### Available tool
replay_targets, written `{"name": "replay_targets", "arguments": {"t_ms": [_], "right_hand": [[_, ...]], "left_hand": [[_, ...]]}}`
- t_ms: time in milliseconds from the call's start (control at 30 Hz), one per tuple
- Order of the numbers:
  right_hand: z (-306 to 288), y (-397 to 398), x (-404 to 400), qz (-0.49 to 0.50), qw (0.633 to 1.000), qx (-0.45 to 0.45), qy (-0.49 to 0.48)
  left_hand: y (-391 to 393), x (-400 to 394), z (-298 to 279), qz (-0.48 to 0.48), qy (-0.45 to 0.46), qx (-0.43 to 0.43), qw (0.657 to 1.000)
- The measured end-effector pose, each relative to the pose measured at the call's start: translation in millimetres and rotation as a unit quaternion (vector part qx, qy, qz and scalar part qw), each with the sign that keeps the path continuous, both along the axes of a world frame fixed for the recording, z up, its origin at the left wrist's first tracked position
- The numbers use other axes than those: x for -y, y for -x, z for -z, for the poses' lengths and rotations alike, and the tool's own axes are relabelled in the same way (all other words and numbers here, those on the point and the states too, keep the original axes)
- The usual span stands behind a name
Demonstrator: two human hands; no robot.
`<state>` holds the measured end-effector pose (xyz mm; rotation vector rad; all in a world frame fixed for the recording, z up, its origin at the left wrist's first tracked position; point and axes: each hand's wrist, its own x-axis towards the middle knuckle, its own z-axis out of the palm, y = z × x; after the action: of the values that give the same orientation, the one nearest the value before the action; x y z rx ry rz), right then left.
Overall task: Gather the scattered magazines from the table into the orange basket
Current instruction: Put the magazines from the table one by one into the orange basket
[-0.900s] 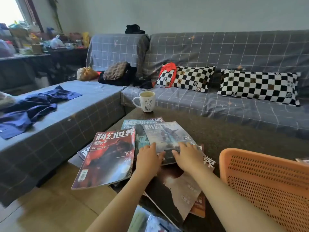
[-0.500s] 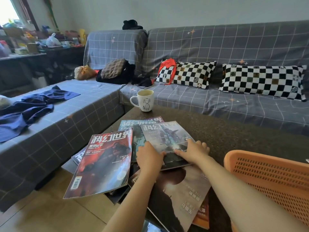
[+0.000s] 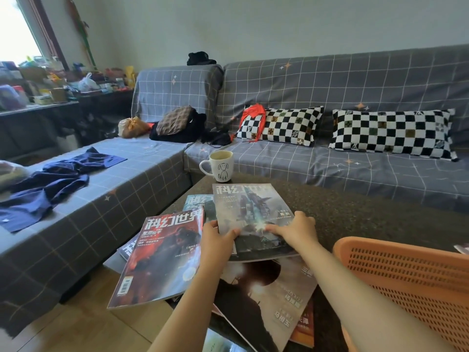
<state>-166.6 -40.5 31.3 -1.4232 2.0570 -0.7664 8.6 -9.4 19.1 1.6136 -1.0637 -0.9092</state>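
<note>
A: Where do the magazines lie?

B: In a loose overlapping heap at the near left end of the dark desk (image 3: 355, 214). The grey-blue magazine (image 3: 250, 212) is on top; the red magazine (image 3: 162, 255) juts past the desk's left edge over the floor, and a dark magazine (image 3: 266, 301) sits nearest the person, partly under the grey-blue one. A teal cover (image 3: 200, 203) peeks out between the red and the grey-blue ones.

A: And the hands?

B: Both are on the grey-blue magazine. The left hand (image 3: 217, 240) has a grip on its left edge, thumb on the cover, fingers curled beneath. The right hand (image 3: 295, 228) takes the right edge, thumb stretched flat across the cover and fingers bent over the side.

A: Is the magazine off the pile?

B: That cannot be told from this view.

A: The basket?

B: The orange basket (image 3: 406, 283) stands on the desk at the near right, just beside the right forearm. A white mug (image 3: 220, 166) stands at the desk's far edge, beyond the magazines, before the grey sofa (image 3: 330, 158).
</note>
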Motion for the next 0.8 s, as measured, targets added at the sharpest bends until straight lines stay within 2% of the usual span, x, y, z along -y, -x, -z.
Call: {"name": "replay_targets", "arguments": {"t_ms": [200,333,467,600,733,800], "right_hand": [[-41,36,-48,0.004,0.982,0.163,0.100],[-58,74,-86,0.032,0.968,0.192,0.156],[-61,125,-123,0.082,0.964,0.216,0.133],[-53,177,-158,0.128,0.968,0.193,0.097],[-41,219,-188,0.167,0.980,0.081,0.072],[-33,232,-198,0.154,0.983,0.057,0.080]], "left_hand": [[15,-30,-40,0.068,0.105,-0.030,0.992],[47,-51,-61,0.122,0.131,-0.034,0.983],[93,-72,-63,0.177,0.106,-0.066,0.976],[143,-89,-53,0.222,0.072,-0.075,0.969],[186,-100,-37,0.271,0.014,-0.064,0.960],[204,-102,-26,0.285,-0.032,-0.047,0.957]]}}
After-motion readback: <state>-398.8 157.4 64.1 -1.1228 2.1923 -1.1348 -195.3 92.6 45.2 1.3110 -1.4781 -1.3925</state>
